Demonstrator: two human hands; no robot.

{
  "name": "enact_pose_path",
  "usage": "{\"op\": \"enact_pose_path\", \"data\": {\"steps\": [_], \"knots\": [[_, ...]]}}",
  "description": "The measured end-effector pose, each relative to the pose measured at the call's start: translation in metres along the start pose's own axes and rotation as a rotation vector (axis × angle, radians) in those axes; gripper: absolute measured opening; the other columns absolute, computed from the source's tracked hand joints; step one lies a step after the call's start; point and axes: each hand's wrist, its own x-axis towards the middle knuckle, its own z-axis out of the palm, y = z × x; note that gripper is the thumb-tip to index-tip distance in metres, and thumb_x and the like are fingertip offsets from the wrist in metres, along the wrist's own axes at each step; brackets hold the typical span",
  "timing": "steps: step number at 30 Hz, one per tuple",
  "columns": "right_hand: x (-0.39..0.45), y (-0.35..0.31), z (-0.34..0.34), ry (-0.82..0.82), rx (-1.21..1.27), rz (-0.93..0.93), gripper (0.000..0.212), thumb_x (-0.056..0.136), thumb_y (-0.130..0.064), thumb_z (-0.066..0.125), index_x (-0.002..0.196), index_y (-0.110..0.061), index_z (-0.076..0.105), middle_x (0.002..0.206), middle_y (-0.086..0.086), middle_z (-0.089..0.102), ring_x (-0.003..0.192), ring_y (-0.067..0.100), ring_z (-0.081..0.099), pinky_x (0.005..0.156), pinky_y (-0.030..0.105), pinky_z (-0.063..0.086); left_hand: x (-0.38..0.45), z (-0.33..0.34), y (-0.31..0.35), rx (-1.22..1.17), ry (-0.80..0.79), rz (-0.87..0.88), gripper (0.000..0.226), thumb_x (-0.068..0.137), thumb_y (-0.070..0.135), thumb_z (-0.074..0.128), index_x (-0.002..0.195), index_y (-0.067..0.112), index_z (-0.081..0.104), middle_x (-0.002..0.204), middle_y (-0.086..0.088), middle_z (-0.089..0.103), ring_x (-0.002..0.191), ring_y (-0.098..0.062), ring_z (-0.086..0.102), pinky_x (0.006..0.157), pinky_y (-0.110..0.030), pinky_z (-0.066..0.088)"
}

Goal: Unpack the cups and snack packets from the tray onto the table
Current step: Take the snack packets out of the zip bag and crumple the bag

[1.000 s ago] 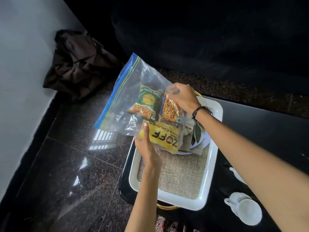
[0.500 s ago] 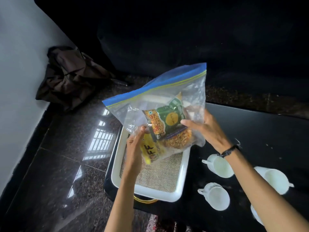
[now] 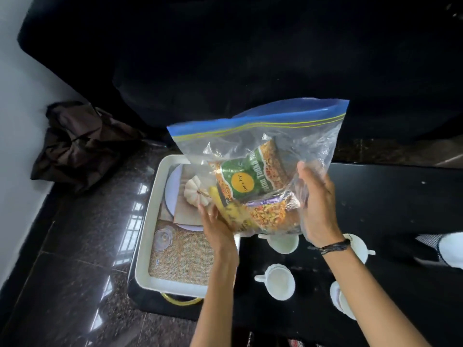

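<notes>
Both hands cupping clear zip bag [image 3: 263, 156] of snack packets [image 3: 253, 191], left hand [image 3: 215, 224] grip underneath, right hand [image 3: 318, 204] fingers spread (flat against side)

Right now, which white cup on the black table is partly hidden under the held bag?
The far-left white ceramic cup, directly beneath the clear zip bag; the other cups sit nearer the camera or rightward, uncovered by it.

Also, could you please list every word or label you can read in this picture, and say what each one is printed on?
"Let's Try": on the yellow circle of the green snack packet inside the clear zip-lock plastic bag.
"Tadka": probably, running up that green packet's side; the word before it is only partly legible.
Yellow snack packet: its lettering is hidden and blurred.
Orange snack packet: print too blurred to read.
</notes>
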Motion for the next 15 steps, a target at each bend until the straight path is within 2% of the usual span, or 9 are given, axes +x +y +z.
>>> {"op": "enact_pose_path", "data": {"steps": [2,4,6,7,9,10,12,15], "knots": [[-0.005,-0.004,-0.004,0.073,0.016,0.020,0.012,0.092,-0.016,0.054,0.085,-0.019,0.063,0.084,-0.007,0.066,0.085,0.004,0.062,0.083,0.020,0.049,-0.011,0.008,-0.023,-0.123,0.019,-0.115,0.060,0.090,0.064,0.029,0.125,0.020,0.051,0.135,-0.010,0.054,0.125,-0.029,0.049,0.102,-0.044,0.039],[-0.011,-0.008,-0.007,0.117,0.046,0.021,0.013,0.093,-0.015,0.053,0.081,-0.017,0.058,0.089,0.003,0.062,0.091,0.013,0.060,0.089,0.028,0.047,-0.022,0.012,-0.042,-0.243,0.011,-0.190,0.067,0.087,0.067,0.033,0.131,0.017,0.047,0.132,-0.009,0.055,0.123,-0.028,0.051,0.096,-0.041,0.042],[-0.015,-0.011,-0.011,0.162,0.136,0.014,0.014,0.093,-0.015,0.051,0.081,-0.015,0.058,0.088,0.007,0.059,0.087,0.014,0.060,0.085,0.028,0.049,-0.033,0.015,-0.057,-0.354,0.017,-0.221,0.071,0.085,0.068,0.037,0.130,0.015,0.050,0.122,-0.007,0.060,0.113,-0.026,0.056,0.090,-0.036,0.045],[-0.016,-0.013,-0.012,0.188,0.201,0.025,0.011,0.094,-0.017,0.051,0.089,-0.013,0.061,0.090,0.007,0.062,0.088,0.014,0.062,0.085,0.029,0.051,-0.038,0.016,-0.064,-0.405,0.009,-0.226,0.071,0.084,0.068,0.040,0.128,0.014,0.051,0.113,-0.006,0.062,0.103,-0.022,0.059,0.084,-0.032,0.047],[-0.019,-0.014,-0.013,0.236,0.320,0.060,0.022,0.094,-0.021,0.051,0.110,-0.008,0.061,0.112,0.013,0.065,0.110,0.021,0.061,0.101,0.041,0.046,-0.049,0.023,-0.071,-0.462,-0.082,-0.251,0.075,0.078,0.071,0.045,0.125,0.013,0.051,0.103,-0.006,0.061,0.089,-0.020,0.059,0.074,-0.030,0.049],[-0.019,-0.012,-0.011,0.263,0.353,0.078,0.026,0.094,-0.023,0.052,0.114,-0.008,0.061,0.122,0.014,0.062,0.120,0.026,0.055,0.108,0.047,0.039,-0.054,0.029,-0.072,-0.456,-0.152,-0.255,0.081,0.073,0.073,0.047,0.126,0.011,0.051,0.109,-0.010,0.062,0.094,-0.024,0.061,0.075,-0.033,0.053],[-0.021,-0.009,-0.007,0.299,0.381,0.106,0.027,0.093,-0.027,0.053,0.113,-0.011,0.061,0.129,0.013,0.058,0.128,0.030,0.049,0.112,0.052,0.032,-0.056,0.040,-0.071,-0.457,-0.239,-0.251,0.090,0.064,0.078,0.050,0.130,0.015,0.050,0.129,-0.018,0.057,0.115,-0.036,0.058,0.090,-0.045,0.053],[-0.023,-0.005,-0.002,0.323,0.439,0.128,0.038,0.093,-0.031,0.052,0.122,-0.008,0.057,0.132,0.015,0.057,0.126,0.029,0.051,0.110,0.051,0.034,-0.046,0.053,-0.065,-0.536,-0.228,-0.209,0.099,0.057,0.083,0.048,0.132,0.018,0.045,0.139,-0.023,0.047,0.125,-0.042,0.048,0.101,-0.057,0.041]]}}
